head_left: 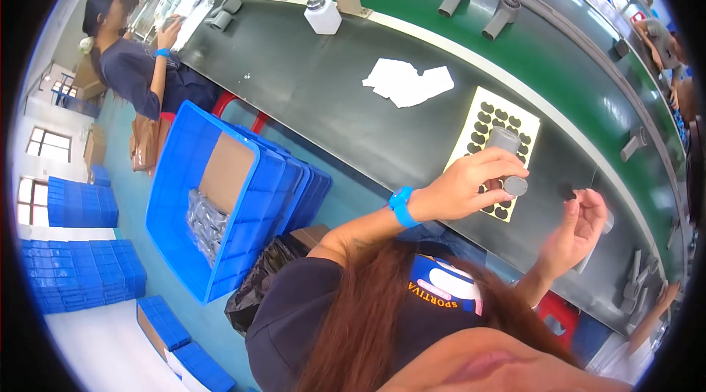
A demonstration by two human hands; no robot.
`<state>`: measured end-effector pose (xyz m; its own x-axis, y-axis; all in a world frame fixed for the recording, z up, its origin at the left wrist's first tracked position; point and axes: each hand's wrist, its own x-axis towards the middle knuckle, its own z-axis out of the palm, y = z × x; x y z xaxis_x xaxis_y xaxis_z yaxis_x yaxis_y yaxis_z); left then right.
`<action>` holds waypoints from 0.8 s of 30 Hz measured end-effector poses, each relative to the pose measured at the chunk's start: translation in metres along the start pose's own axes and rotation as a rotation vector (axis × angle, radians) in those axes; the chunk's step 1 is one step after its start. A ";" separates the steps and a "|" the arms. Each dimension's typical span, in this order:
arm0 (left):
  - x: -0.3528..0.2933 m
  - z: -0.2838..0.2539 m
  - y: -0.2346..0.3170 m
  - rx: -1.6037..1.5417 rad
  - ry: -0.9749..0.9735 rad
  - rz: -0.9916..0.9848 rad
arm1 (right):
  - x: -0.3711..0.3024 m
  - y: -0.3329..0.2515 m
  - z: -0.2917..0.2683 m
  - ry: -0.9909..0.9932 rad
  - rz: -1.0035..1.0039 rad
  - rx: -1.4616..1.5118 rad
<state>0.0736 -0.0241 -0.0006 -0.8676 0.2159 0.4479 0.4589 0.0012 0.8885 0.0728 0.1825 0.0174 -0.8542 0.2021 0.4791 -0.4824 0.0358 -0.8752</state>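
Disc [569,193], dark, seemingly off pale sheet [531,124], pinched by fingertips of right hand [579,226]; apart from grey part [504,140], clasped over sheet by curled fingers of left hand [474,179]. Many black discs [501,114] left there.

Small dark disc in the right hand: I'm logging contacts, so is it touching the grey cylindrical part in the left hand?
Apart. The head view shows a clear sideways gap between the small dark disc and the grey cylindrical part.
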 end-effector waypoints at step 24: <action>-0.001 0.010 -0.011 -0.457 -0.095 -0.213 | -0.017 -0.014 0.014 -0.248 0.272 0.130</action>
<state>0.0712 -0.0142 -0.0115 -0.9017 0.3453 0.2601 0.1250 -0.3678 0.9215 0.0912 0.1646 0.0229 -0.9675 -0.0563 0.2467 -0.2392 -0.1137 -0.9643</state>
